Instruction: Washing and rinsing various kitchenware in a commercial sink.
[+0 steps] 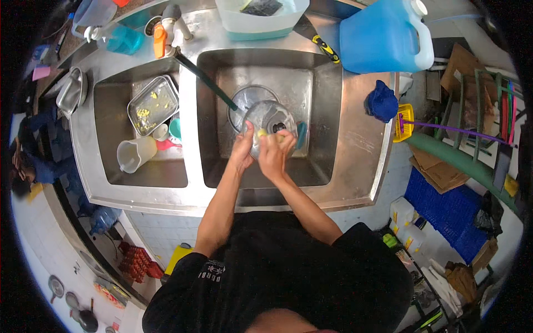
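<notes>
Two steel basins lie before you, and at the far left, on the counter, sits a metal pan. Next along the counter's back edge is a spray bottle of teal liquid. In the left basin you have a rectangular metal tray with yellow scraps in it, a tipped translucent pitcher and a teal cup. Between the basins, at the back, stands a tap with an orange lever; a dark green hose slants into the right basin.

There, above the basin floor, is your round, sudsy metal piece, overlapping another metal disc beneath. Your left hand grips its lower left edge, thumb uppermost. Your right hand has its fingers bunched against the face, with something small and yellow at the fingertips; you cannot tell exactly what. Just beyond shows a teal item. Farther right, a large blue jug stands behind a crumpled blue cloth, with a yellow basket beside the counter's edge.
</notes>
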Tool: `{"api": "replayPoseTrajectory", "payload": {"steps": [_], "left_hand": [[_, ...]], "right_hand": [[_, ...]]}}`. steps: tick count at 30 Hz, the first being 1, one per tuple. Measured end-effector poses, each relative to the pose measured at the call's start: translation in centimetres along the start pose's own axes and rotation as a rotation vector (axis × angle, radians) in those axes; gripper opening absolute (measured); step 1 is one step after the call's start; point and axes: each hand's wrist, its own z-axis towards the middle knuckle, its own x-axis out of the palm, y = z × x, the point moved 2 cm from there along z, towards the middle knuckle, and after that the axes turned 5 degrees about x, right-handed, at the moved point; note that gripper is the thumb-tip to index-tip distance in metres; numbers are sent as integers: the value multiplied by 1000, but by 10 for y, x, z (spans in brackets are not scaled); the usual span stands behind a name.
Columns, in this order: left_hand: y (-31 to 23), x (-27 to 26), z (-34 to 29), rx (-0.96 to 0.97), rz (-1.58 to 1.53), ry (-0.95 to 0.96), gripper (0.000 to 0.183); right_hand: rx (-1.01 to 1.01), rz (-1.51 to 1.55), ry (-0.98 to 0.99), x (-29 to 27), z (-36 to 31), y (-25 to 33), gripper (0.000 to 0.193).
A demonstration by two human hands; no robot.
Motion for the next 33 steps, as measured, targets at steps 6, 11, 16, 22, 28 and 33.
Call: {"api": "replayPoseTrajectory", "payload": {"steps": [6, 11, 16, 22, 28, 33], "left_hand": [[1, 20, -10, -11, -43, 118, 67], [-11, 0, 2, 36, 154, 24, 74], [9, -45, 45, 76, 407, -192, 67], [26, -23, 22, -216, 471, -52, 102], [-7, -21, -25, -363, 368, 29, 71], [-14, -39, -31, 120, 203, 37, 55]], "right_hand": [[86, -335, 183, 0, 91, -4, 35], [695, 277, 341, -26, 110, -106, 51], [950, 1033, 348, -57, 54, -119, 34], [82, 398, 514, -49, 31, -30, 22], [-318, 76, 829, -28, 0, 32, 27], [-224, 15, 824, -22, 2, 19, 26]]}}
